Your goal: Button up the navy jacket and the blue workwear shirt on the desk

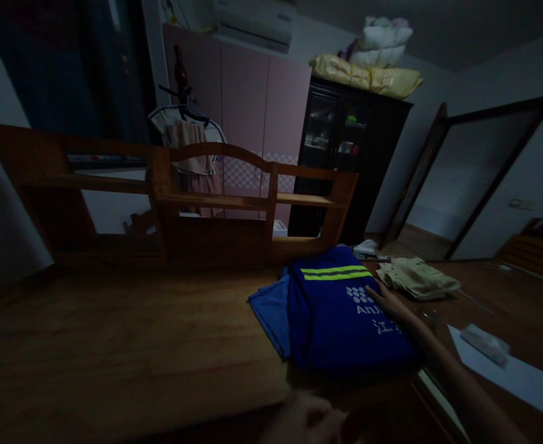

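A folded dark blue work garment (pixel 331 327) lies on the wooden desk. It bears a yellow-green and grey reflective stripe, white printed dots and lettering. Under its left side, a lighter blue cloth (pixel 273 314) sticks out. My right hand (pixel 389 303) lies on the garment's right part, fingers stretched out and covering some of the lettering. Close to the desk's front edge, below the garment, is my left hand (pixel 301 420). It is blurred and seems bent at the fingers; whether it holds anything is unclear.
A wooden shelf rack (pixel 216 202) stands along the desk's back. To the right are folded beige clothes (pixel 416 276), a white sheet (pixel 521 379) and a clear plastic packet (pixel 484 344) on a brown surface. Behind stand a pink wardrobe (pixel 243 98) and a dark cabinet (pixel 345 135).
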`<move>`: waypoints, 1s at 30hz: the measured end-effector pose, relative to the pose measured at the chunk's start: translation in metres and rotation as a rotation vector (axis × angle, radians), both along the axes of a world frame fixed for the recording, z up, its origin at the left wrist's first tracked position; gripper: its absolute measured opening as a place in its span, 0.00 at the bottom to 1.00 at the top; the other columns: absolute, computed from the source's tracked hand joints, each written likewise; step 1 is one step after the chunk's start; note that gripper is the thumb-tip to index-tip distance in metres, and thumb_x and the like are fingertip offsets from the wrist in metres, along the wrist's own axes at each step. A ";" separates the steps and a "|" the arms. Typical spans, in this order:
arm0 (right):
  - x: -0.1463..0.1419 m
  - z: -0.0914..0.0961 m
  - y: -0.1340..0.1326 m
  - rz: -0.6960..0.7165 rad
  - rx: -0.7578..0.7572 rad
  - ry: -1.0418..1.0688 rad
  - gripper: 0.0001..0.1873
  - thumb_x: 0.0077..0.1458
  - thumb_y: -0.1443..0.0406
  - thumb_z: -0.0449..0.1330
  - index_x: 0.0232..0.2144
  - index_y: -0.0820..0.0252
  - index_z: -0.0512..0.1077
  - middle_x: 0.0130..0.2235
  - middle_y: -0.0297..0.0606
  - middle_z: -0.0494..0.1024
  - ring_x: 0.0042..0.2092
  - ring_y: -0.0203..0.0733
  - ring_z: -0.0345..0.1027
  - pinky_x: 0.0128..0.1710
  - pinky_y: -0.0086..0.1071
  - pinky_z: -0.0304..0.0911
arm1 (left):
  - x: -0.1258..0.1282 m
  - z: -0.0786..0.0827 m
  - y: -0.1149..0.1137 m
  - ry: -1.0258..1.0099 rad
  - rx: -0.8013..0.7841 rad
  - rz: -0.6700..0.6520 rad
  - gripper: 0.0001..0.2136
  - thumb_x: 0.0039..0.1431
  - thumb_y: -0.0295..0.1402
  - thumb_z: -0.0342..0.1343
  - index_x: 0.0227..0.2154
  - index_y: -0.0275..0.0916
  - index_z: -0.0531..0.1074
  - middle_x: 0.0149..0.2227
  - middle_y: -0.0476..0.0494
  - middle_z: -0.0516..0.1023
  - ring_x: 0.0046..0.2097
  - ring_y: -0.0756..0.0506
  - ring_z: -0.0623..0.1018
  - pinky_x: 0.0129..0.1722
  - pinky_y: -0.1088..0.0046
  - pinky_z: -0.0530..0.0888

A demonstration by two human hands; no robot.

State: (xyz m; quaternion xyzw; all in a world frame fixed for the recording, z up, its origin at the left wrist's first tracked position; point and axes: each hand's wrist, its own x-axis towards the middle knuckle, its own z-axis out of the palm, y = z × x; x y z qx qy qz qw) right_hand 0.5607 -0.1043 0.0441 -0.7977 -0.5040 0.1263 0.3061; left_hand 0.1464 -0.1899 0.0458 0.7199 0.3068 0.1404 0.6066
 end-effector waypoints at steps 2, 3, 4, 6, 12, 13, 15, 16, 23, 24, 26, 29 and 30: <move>0.003 0.000 0.000 0.056 0.009 -0.034 0.38 0.55 0.47 0.49 0.62 0.58 0.50 0.58 0.47 0.65 0.56 0.52 0.61 0.56 0.42 0.55 | 0.001 0.021 0.021 -0.054 0.149 0.012 0.25 0.61 0.50 0.38 0.25 0.35 0.72 0.25 0.45 0.74 0.28 0.49 0.73 0.28 0.75 0.67; 0.004 0.002 0.001 0.086 0.029 -0.053 0.36 0.56 0.48 0.48 0.62 0.57 0.51 0.58 0.47 0.65 0.56 0.52 0.61 0.56 0.42 0.55 | 0.004 0.030 0.034 -0.073 0.268 0.052 0.25 0.62 0.49 0.37 0.26 0.36 0.72 0.26 0.44 0.75 0.29 0.49 0.74 0.30 0.74 0.67; 0.005 0.004 0.002 0.112 0.057 -0.075 0.34 0.57 0.49 0.47 0.61 0.57 0.52 0.58 0.46 0.65 0.56 0.51 0.61 0.55 0.42 0.56 | 0.010 0.036 0.048 -0.085 0.407 0.111 0.24 0.62 0.48 0.38 0.29 0.37 0.73 0.30 0.43 0.76 0.33 0.48 0.74 0.34 0.73 0.68; 0.006 0.008 0.004 0.141 0.099 -0.143 0.29 0.59 0.53 0.45 0.60 0.57 0.54 0.57 0.46 0.65 0.57 0.50 0.61 0.55 0.41 0.56 | 0.023 0.038 0.075 -0.082 0.685 0.197 0.21 0.62 0.47 0.40 0.41 0.39 0.72 0.45 0.39 0.74 0.47 0.44 0.73 0.47 0.67 0.66; -0.013 0.032 0.017 0.045 0.065 -0.412 0.27 0.58 0.58 0.49 0.58 0.60 0.58 0.57 0.50 0.65 0.56 0.56 0.59 0.54 0.49 0.54 | 0.041 -0.006 0.111 0.125 1.049 -0.204 0.27 0.61 0.50 0.39 0.62 0.50 0.50 0.66 0.45 0.46 0.65 0.38 0.48 0.60 0.49 0.49; -0.025 0.040 0.020 0.032 0.110 -0.472 0.28 0.57 0.59 0.50 0.59 0.60 0.57 0.58 0.50 0.63 0.58 0.57 0.57 0.55 0.51 0.52 | 0.038 -0.010 0.112 0.130 1.062 -0.233 0.27 0.61 0.50 0.39 0.62 0.50 0.48 0.66 0.44 0.47 0.65 0.38 0.49 0.60 0.50 0.50; -0.061 0.057 0.023 0.057 0.235 -0.591 0.29 0.57 0.60 0.51 0.60 0.58 0.55 0.61 0.48 0.58 0.60 0.56 0.53 0.57 0.50 0.49 | 0.026 -0.008 0.118 0.103 1.114 -0.261 0.27 0.60 0.49 0.42 0.61 0.50 0.51 0.65 0.44 0.51 0.65 0.38 0.51 0.61 0.51 0.50; -0.083 0.066 0.023 0.116 0.304 -0.600 0.29 0.58 0.60 0.50 0.61 0.57 0.53 0.61 0.46 0.57 0.61 0.53 0.52 0.58 0.47 0.50 | 0.018 -0.004 0.124 0.084 1.153 -0.240 0.25 0.60 0.47 0.45 0.60 0.49 0.55 0.64 0.43 0.54 0.64 0.39 0.53 0.61 0.51 0.49; -0.244 0.099 0.032 0.514 0.341 -0.441 0.24 0.60 0.59 0.49 0.58 0.49 0.58 0.52 0.38 0.71 0.48 0.46 0.68 0.46 0.36 0.61 | -0.083 0.011 0.231 0.187 1.157 0.294 0.13 0.62 0.31 0.43 0.37 0.37 0.73 0.40 0.40 0.73 0.44 0.44 0.71 0.48 0.64 0.66; -0.258 0.098 0.043 0.538 0.320 -0.432 0.21 0.60 0.59 0.49 0.56 0.50 0.61 0.48 0.39 0.74 0.44 0.45 0.70 0.44 0.34 0.61 | -0.099 0.007 0.246 0.211 1.143 0.338 0.12 0.62 0.32 0.43 0.35 0.37 0.72 0.38 0.40 0.73 0.43 0.44 0.71 0.46 0.66 0.67; -0.279 0.088 0.071 0.549 0.275 -0.429 0.16 0.61 0.58 0.48 0.48 0.52 0.68 0.40 0.39 0.77 0.39 0.43 0.71 0.39 0.32 0.59 | -0.126 -0.005 0.268 0.222 1.124 0.401 0.11 0.61 0.32 0.44 0.34 0.37 0.72 0.37 0.42 0.72 0.41 0.45 0.71 0.44 0.68 0.67; -0.298 0.058 0.117 0.505 0.199 -0.415 0.13 0.60 0.59 0.50 0.35 0.56 0.72 0.33 0.41 0.77 0.35 0.44 0.71 0.35 0.30 0.56 | -0.147 -0.021 0.284 0.164 1.058 0.502 0.10 0.59 0.34 0.47 0.32 0.38 0.72 0.35 0.44 0.72 0.40 0.45 0.71 0.44 0.68 0.67; -0.302 0.046 0.130 0.494 0.179 -0.400 0.12 0.59 0.60 0.51 0.33 0.57 0.72 0.32 0.42 0.77 0.35 0.43 0.71 0.33 0.30 0.55 | -0.150 -0.026 0.286 0.133 1.018 0.531 0.09 0.58 0.35 0.48 0.31 0.38 0.72 0.35 0.44 0.72 0.40 0.45 0.71 0.43 0.69 0.68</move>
